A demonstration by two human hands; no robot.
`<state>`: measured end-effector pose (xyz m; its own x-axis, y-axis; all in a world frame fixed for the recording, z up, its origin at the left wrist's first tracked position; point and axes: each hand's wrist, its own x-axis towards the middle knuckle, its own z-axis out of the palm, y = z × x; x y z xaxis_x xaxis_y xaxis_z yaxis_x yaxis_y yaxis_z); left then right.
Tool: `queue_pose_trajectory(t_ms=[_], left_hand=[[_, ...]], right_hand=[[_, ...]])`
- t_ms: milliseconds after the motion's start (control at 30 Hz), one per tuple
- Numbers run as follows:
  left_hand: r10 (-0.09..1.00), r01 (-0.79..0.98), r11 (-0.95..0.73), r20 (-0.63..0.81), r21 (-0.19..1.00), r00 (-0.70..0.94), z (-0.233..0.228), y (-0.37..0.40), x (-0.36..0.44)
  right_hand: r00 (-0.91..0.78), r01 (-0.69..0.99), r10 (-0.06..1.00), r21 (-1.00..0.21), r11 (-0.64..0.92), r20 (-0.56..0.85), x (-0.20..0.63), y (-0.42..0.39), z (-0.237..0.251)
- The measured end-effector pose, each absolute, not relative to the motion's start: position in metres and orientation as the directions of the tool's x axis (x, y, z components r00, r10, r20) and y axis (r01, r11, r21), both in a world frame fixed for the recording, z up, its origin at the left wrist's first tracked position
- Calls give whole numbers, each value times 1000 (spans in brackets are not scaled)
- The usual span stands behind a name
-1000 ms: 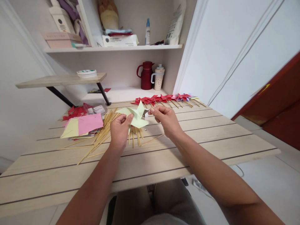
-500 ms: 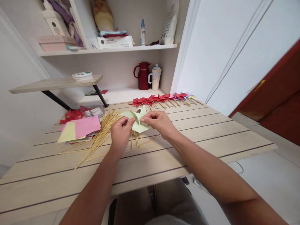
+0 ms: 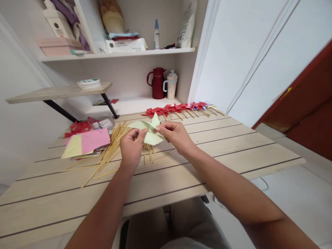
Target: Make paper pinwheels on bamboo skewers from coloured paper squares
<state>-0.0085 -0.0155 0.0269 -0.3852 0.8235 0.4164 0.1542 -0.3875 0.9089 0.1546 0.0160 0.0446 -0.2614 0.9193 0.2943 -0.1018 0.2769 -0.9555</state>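
Observation:
A pale green paper pinwheel (image 3: 153, 138) with curled blades is held up over the table between both hands. My left hand (image 3: 132, 143) is closed, pinching its left side near the middle between thumb and fingers. On the other side, my right hand (image 3: 176, 135) pinches the paper close to its centre; whether a small pin sits there I cannot make out. Below the pinwheel, the ends of several thin wooden sticks (image 3: 149, 155) stick out. A larger loose heap of sticks (image 3: 109, 152) spreads to the left of my left hand.
Pink and yellow paper sheets (image 3: 95, 140) lie at the left, with red paper pieces (image 3: 79, 128) behind. A row of red pinwheels on sticks (image 3: 166, 110) runs along the table's back edge. Behind stand a dark red jug (image 3: 158, 84) and a cup (image 3: 171, 86). A raised wooden shelf (image 3: 59, 92) is back left.
The blade at the front has flattened out and its tip has been folded toward the centre under my right thumb. Both hands stay nearly in place; the view has shifted slightly.

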Motion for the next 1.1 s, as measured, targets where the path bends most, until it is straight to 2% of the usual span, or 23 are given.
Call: queue_pose_trajectory(t_ms=[167,367,467,600,733,933,1100], left_hand=[[752,219,-398,454,891,-479,31,-17,-11],[747,271,-398,481,877,-459,31,-19,-9],[759,199,-405,449,893,-471,29,-17,-9],[746,109,-414,406,904,-528,27,-13,-13],[739,61,-433,392,900,-547,28,-14,-13],[759,-50,-444,346,895,-552,29,-14,-7],[778,-75,-434,332,898,-533,27,-11,-6]], right_hand=[[-339,-167,896,-956,242,286,157,16,45],[-293,-140,925,-968,210,243,156,18,46],[-241,-147,897,-927,344,371,158,19,46],[-251,-6,709,-734,680,659,157,13,46],[-274,93,605,-605,791,748,148,4,40],[-244,201,644,-612,765,725,139,2,31],[-210,198,687,-658,727,696,140,4,33]])
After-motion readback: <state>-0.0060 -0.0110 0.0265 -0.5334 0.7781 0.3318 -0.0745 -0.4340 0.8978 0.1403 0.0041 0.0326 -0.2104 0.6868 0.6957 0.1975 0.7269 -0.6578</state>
